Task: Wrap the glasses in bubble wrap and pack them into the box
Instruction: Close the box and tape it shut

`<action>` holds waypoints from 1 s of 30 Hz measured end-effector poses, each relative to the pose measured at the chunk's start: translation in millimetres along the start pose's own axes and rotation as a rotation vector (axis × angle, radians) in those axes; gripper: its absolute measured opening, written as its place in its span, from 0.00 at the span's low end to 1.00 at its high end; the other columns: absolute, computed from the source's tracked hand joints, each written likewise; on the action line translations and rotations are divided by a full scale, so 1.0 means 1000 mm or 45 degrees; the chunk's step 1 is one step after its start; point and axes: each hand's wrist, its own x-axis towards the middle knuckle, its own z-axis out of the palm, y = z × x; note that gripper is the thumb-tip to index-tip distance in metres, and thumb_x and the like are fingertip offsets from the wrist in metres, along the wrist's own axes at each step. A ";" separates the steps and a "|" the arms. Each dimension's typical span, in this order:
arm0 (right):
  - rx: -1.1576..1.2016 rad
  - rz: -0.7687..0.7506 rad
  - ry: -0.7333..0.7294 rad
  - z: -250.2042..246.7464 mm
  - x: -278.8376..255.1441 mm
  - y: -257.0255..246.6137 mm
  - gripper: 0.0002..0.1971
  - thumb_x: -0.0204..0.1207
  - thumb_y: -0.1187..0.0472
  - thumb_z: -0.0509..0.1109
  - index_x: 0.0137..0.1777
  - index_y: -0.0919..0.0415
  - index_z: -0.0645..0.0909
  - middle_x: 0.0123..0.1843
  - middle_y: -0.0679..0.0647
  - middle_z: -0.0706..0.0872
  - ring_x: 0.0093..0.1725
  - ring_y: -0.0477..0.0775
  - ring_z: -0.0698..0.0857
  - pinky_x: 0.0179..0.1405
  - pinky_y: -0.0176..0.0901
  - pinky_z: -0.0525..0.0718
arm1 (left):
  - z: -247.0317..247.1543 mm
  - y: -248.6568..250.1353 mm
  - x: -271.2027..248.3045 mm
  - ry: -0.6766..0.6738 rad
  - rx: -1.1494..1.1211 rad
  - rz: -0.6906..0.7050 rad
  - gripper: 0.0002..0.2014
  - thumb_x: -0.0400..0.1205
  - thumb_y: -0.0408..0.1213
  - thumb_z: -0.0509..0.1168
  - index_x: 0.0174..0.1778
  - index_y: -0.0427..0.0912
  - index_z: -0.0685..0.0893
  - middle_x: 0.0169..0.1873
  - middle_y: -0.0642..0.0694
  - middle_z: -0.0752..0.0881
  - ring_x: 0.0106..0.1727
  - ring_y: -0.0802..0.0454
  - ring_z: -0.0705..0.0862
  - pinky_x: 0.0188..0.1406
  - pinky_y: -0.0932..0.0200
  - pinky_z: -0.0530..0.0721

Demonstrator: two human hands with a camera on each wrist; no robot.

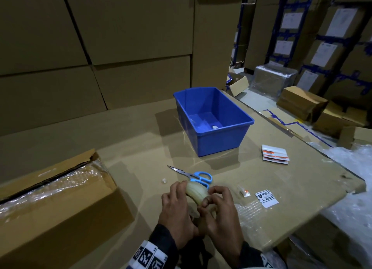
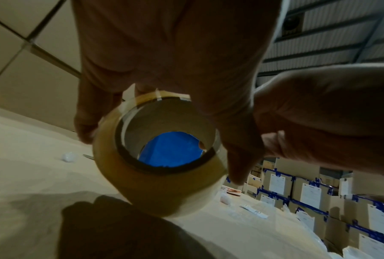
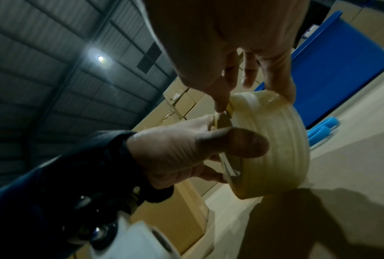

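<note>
A roll of clear packing tape (image 1: 196, 192) is held just above the cardboard tabletop, near its front edge. My left hand (image 1: 178, 200) grips the roll (image 2: 155, 189) from the left, thumb across its side (image 3: 231, 145). My right hand (image 1: 213, 202) pinches at the roll's rim (image 3: 273, 140) with its fingertips. The open cardboard box (image 1: 60, 208) at the left is lined with bubble wrap. A sheet of bubble wrap (image 1: 251, 212) lies flat beside my right hand. A small clear object (image 1: 215, 127) lies in the blue bin; I cannot tell what it is.
The blue plastic bin (image 1: 219, 142) stands mid-table behind blue-handled scissors (image 1: 193, 175). A fragile sticker (image 1: 266, 198) and a stack of labels (image 1: 274, 155) lie to the right. Loose bubble wrap (image 1: 352, 178) hangs off the table's right edge. Stacked cartons wall in the back.
</note>
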 end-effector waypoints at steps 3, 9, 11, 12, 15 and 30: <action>-0.009 -0.002 0.001 -0.004 0.001 0.008 0.12 0.63 0.64 0.77 0.46 0.55 0.83 0.58 0.48 0.75 0.59 0.38 0.80 0.52 0.26 0.78 | 0.001 -0.003 0.003 -0.011 -0.004 0.004 0.51 0.62 0.64 0.63 0.79 0.48 0.51 0.72 0.53 0.59 0.69 0.50 0.67 0.67 0.63 0.61; -0.047 -0.031 -0.001 0.001 0.000 0.005 0.08 0.62 0.65 0.77 0.37 0.55 0.82 0.56 0.50 0.77 0.57 0.35 0.80 0.48 0.22 0.75 | -0.005 -0.005 0.003 -0.040 -0.014 0.002 0.53 0.64 0.60 0.70 0.80 0.47 0.49 0.73 0.51 0.57 0.71 0.49 0.65 0.69 0.63 0.60; -0.023 -0.018 -0.021 -0.001 -0.001 0.006 0.07 0.63 0.63 0.77 0.36 0.55 0.81 0.59 0.49 0.77 0.56 0.37 0.81 0.47 0.23 0.77 | -0.006 -0.005 0.002 -0.043 -0.014 0.018 0.54 0.64 0.60 0.72 0.79 0.48 0.47 0.73 0.52 0.56 0.71 0.50 0.65 0.69 0.64 0.59; 0.019 0.005 -0.023 -0.004 0.001 0.007 0.07 0.64 0.61 0.77 0.38 0.53 0.81 0.60 0.47 0.77 0.56 0.39 0.82 0.46 0.27 0.79 | -0.007 -0.005 0.003 -0.035 -0.006 0.038 0.55 0.64 0.60 0.72 0.79 0.48 0.47 0.72 0.53 0.56 0.72 0.51 0.64 0.70 0.64 0.58; -0.040 -0.007 -0.027 -0.010 0.006 0.008 0.06 0.69 0.58 0.74 0.46 0.50 0.86 0.59 0.42 0.78 0.57 0.39 0.83 0.45 0.38 0.86 | -0.007 -0.006 0.002 -0.038 0.008 0.026 0.58 0.60 0.64 0.72 0.79 0.47 0.48 0.73 0.52 0.57 0.73 0.52 0.64 0.75 0.61 0.60; -0.546 -0.097 -0.225 -0.012 0.025 0.000 0.05 0.71 0.61 0.66 0.35 0.56 0.80 0.41 0.51 0.80 0.38 0.54 0.81 0.37 0.42 0.76 | -0.006 -0.006 0.003 -0.058 -0.017 0.013 0.60 0.56 0.62 0.74 0.79 0.47 0.49 0.71 0.53 0.58 0.71 0.51 0.65 0.67 0.65 0.60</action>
